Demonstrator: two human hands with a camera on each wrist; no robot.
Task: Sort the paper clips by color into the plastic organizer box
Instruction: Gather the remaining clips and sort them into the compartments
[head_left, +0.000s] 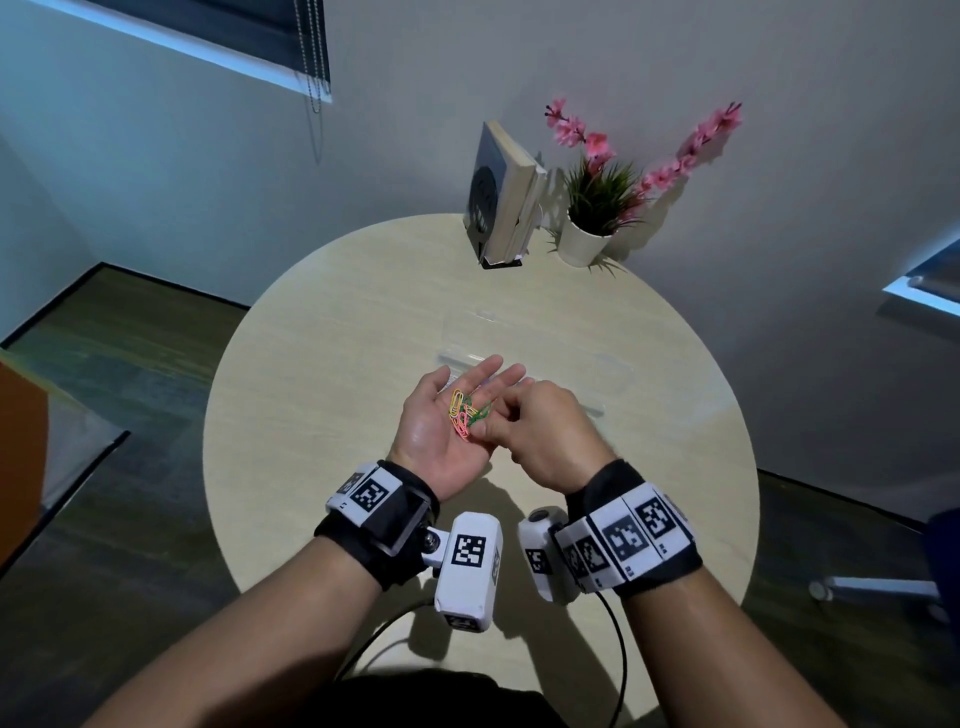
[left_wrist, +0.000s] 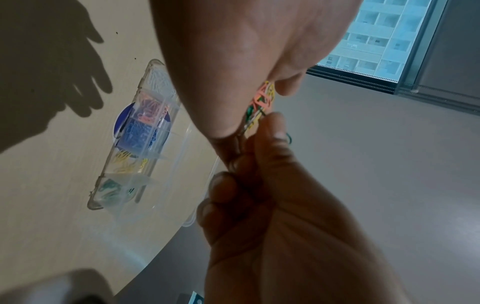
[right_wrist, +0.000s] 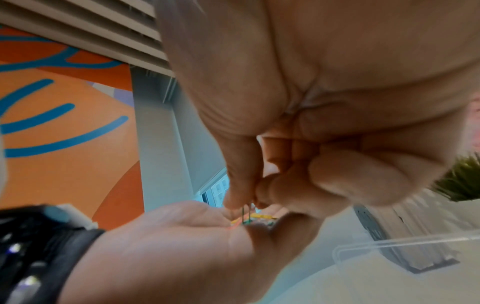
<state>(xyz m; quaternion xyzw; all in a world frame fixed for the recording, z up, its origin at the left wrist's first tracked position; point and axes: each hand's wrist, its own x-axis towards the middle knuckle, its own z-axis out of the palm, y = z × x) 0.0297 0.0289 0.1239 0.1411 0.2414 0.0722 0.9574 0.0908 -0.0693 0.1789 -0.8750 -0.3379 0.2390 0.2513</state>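
yellow, pink, green paper clips (head_left: 466, 410), beige table (head_left: 337, 332)

The head view looks down on both hands from above. Each wrist view looks close along its own hand; all share the paper clips (head_left: 466, 411) between them.

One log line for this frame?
left hand: open, cradling mixed paper clips | right hand: pinching green clip | organizer box: partly sorted

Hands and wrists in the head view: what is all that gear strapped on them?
Both forearms are bare, no sleeves. Each wrist wears a wide black band faced with white tiles printed with black square codes. A white boxy camera with its own code juts from each band, and thin black cables trail back toward the body.
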